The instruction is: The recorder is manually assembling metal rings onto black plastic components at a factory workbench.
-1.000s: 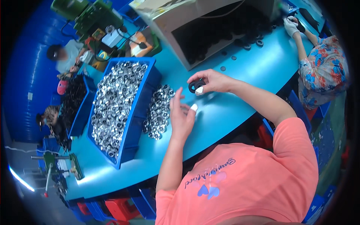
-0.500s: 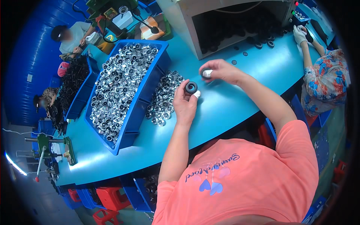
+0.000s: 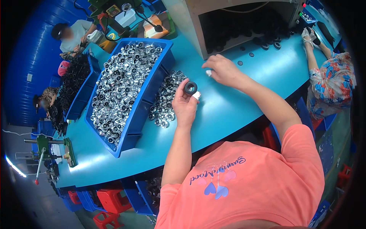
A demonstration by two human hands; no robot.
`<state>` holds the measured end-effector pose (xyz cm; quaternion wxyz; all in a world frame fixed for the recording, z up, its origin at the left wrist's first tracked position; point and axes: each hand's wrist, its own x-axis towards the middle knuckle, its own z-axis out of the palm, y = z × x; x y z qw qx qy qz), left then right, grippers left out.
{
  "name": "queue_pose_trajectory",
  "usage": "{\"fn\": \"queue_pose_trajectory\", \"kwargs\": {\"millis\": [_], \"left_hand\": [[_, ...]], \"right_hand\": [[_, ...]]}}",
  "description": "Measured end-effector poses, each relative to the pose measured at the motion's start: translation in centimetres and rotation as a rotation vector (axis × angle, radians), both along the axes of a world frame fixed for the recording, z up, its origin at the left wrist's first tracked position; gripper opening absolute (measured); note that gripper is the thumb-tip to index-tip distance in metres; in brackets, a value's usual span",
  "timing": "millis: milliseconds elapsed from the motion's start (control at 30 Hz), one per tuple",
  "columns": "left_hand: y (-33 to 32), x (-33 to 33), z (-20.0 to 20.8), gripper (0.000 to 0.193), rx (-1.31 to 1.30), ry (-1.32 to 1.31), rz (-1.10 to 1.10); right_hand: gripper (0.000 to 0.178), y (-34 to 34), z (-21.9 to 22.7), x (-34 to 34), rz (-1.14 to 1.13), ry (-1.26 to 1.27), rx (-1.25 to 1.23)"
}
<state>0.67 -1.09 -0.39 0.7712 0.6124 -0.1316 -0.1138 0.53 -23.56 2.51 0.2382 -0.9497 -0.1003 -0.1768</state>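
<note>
Our left hand [image 3: 184, 107] pinches a black ring [image 3: 186, 88] above the worktop [image 3: 217, 110], right of the blue bin [image 3: 138, 116] of silvery parts [image 3: 122, 86]; our right hand [image 3: 225, 71] is curled, but we cannot tell whether around anything.

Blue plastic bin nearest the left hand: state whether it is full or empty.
Full: silver-and-black round parts heap near the rim of the blue plastic bin, hiding its floor.
</note>
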Motion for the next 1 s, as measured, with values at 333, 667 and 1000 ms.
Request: {"fn": "queue_pose_trajectory", "kwargs": {"millis": [333, 667, 1000], "left_hand": [[0.9, 0.2, 1.3, 0.055, -0.11, -0.188, 0.265], [1.3, 0.6, 1.9, 0.062, -0.226, -0.026, 0.133], [1.3, 0.9, 1.0, 0.058, -0.208, 0.006, 0.079]], "right_hand": [[0.041, 4.6, -1.3, 4.3, 0.096, 0.219, 0.248], [0.04, 5.4, -2.4, 4.7, 0.159, 0.293, 0.338], [0.038, 6.2, -3.3, 4.4, 0.174, 0.187, 0.25]]}}
